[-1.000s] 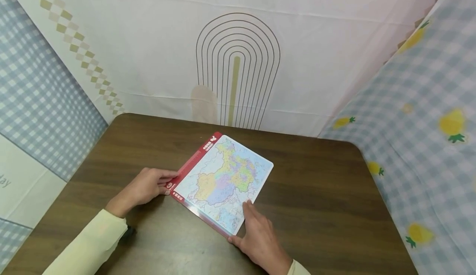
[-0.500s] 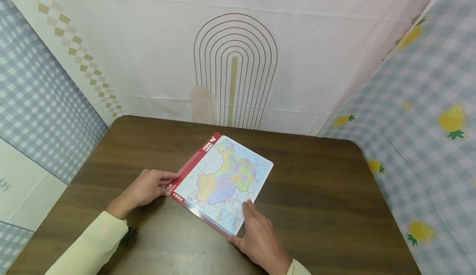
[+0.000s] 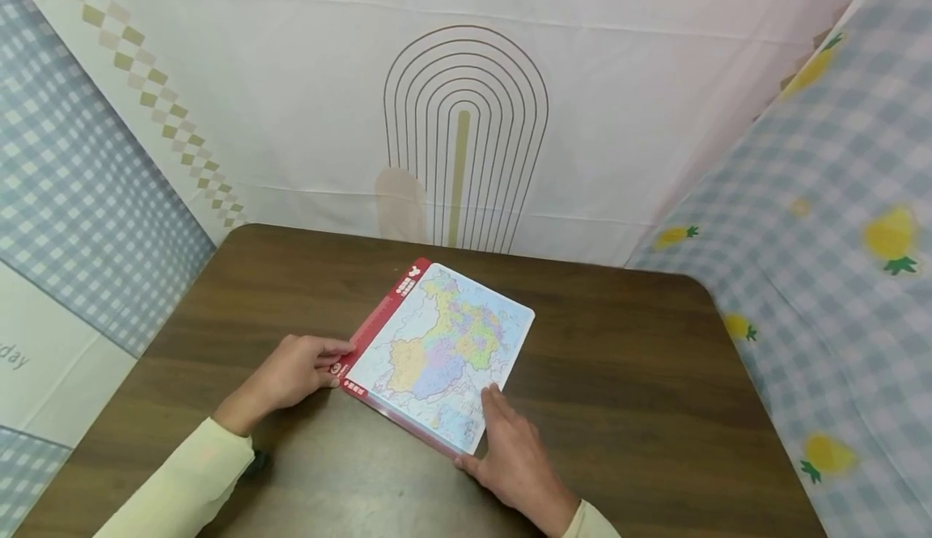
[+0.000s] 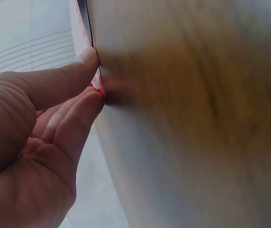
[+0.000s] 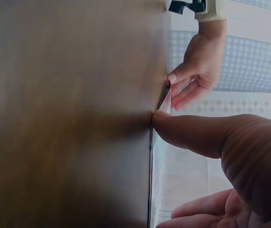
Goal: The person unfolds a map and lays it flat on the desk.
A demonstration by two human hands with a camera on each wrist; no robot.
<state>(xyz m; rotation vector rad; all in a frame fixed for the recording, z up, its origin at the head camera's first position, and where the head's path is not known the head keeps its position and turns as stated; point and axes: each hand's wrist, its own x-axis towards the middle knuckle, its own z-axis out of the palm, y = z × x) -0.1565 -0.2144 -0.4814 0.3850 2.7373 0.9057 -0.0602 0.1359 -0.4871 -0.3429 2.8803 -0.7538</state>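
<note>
A thin map sheet or board (image 3: 440,352), pastel-coloured with a red border along its left and near edges, lies flat and turned at an angle on the table. My left hand (image 3: 291,372) touches its left corner, thumb on the near edge and fingertips on the red left edge. Up close in the left wrist view, the thumb and a finger of the left hand (image 4: 45,114) meet the dark rim. At the near right corner is my right hand (image 3: 517,453), fingers extended along the right edge. In the right wrist view, the thumb of the right hand (image 5: 249,147) touches the rim.
The brown wooden table (image 3: 619,376) has rounded far corners. A white patterned cloth (image 3: 306,101) hangs behind it, with checked cloth (image 3: 794,279) at the right and more at the left. A small black object (image 3: 258,463) shows by the left sleeve.
The map has turned slightly anticlockwise, its near corner shifting right. Both hands have shifted a little right with it, staying at the same corners.
</note>
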